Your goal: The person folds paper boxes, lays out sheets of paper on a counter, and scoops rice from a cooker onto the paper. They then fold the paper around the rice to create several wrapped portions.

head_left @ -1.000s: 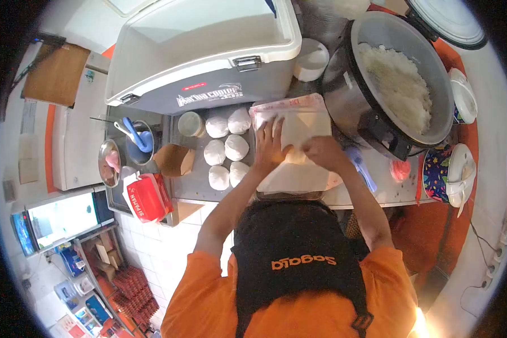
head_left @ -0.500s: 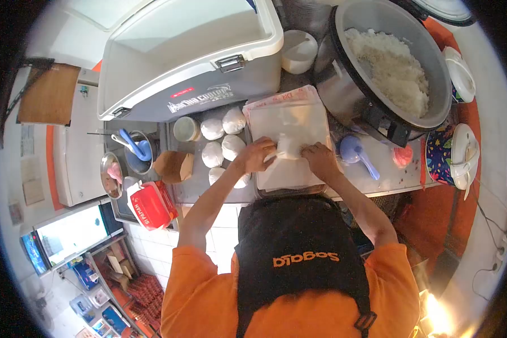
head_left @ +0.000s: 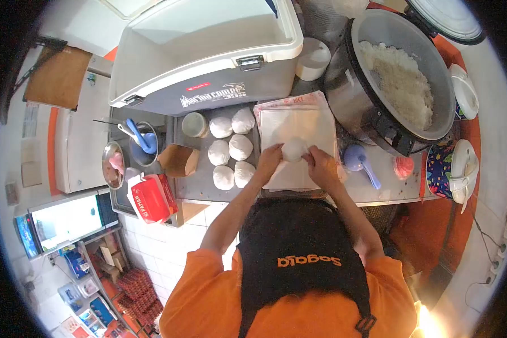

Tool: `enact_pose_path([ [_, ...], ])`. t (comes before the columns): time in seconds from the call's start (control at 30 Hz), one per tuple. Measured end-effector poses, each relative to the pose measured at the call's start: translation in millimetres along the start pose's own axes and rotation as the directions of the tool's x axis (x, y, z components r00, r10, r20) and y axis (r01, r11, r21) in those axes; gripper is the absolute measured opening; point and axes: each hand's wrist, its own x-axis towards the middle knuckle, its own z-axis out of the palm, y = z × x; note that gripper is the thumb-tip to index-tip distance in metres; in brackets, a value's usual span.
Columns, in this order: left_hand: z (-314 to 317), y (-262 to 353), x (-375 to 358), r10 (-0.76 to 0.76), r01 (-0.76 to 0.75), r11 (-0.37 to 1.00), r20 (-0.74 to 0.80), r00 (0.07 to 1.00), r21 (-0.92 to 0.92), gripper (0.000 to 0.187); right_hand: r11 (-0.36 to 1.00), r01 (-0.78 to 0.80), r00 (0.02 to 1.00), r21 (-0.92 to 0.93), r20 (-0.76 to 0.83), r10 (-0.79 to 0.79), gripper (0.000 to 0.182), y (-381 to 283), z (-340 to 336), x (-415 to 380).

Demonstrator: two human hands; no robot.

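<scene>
1. The left hand point(head_left: 269, 159) is curled around the left side of a white wrapped rice ball point(head_left: 294, 149), with its fingers closed on it
2. The right hand point(head_left: 321, 164) grips the same wrapped rice ball from the right side, so the ball sits between the two hands and touches both of them
3. The ball is held just above a stack of white wrapping papers point(head_left: 296, 121), over the near half of the stack
4. The stack lies on the metal counter point(head_left: 194, 186), and its red printed edge is at the far side
5. Just to the left of the left hand, six finished rice balls point(head_left: 231, 152) lie on the counter in two short rows, close together
6. Far from these, a small round cup point(head_left: 195, 124) stands near the big white cooler box point(head_left: 208, 50)
7. To the right of the right hand, a blue rice scoop point(head_left: 359, 163) lies on the counter
8. Farther right and far, a large rice cooker pot point(head_left: 400, 79) is open and holds white cooked rice
9. At the left end of the counter there are a red box point(head_left: 150, 197), a brown paper carton point(head_left: 177, 160) and a bowl with blue utensils point(head_left: 141, 141)
</scene>
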Motion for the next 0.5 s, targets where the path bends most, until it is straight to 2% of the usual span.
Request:
enact_pose_path([
  [0.03, -4, 22, -15, -0.231, 0.249, 0.875, 0.094, 0.968, -0.416, 0.029, 0.997, 0.074, 0.997, 0.026, -0.014, -0.073, 0.012, -5, -4, -9],
  [0.07, -7, 49, -35, -0.394, 0.460, 0.527, 0.274, 0.877, -0.715, 0.031, 0.989, 0.141, 0.990, 0.053, -0.026, -0.139, 0.013, -13, -8, -23],
  [0.17, -1, 98, -67, -0.409, 0.537, 0.272, 0.409, 0.816, -0.798, 0.038, 0.936, 0.339, 0.940, 0.099, -0.070, -0.333, 0.018, -44, -36, -39],
  [0.2, 0, 92, -80, -0.384, 0.564, 0.251, 0.454, 0.804, -0.787, 0.040, 0.909, 0.401, 0.915, 0.109, -0.083, -0.394, 0.020, -50, -42, -42],
  [0.27, 7, 77, -105, -0.327, 0.613, 0.210, 0.536, 0.778, -0.762, 0.044, 0.890, 0.256, 0.959, 0.377, 0.017, -0.283, 0.030, -46, -45, -47],
  [0.3, 9, 91, -118, -0.330, 0.597, 0.197, 0.521, 0.787, -0.777, 0.047, 0.852, 0.163, 0.969, 0.497, 0.081, -0.232, 0.035, -45, -46, -47],
  [0.37, 12, 122, -135, -0.333, 0.566, 0.184, 0.490, 0.805, -0.804, 0.054, 0.863, 0.081, 0.972, 0.498, 0.153, -0.179, 0.047, -49, -56, -38],
  [0.4, 8, 122, -137, -0.300, 0.565, 0.273, 0.489, 0.819, -0.779, 0.057, 0.867, 0.034, 0.971, 0.498, 0.189, -0.147, 0.053, -52, -62, -35],
  [0.5, -12, 114, -143, -0.240, 0.518, 0.486, 0.462, 0.854, -0.704, 0.067, 0.966, 0.118, 0.961, 0.229, 0.220, -0.169, 0.053, -61, -76, -24],
])
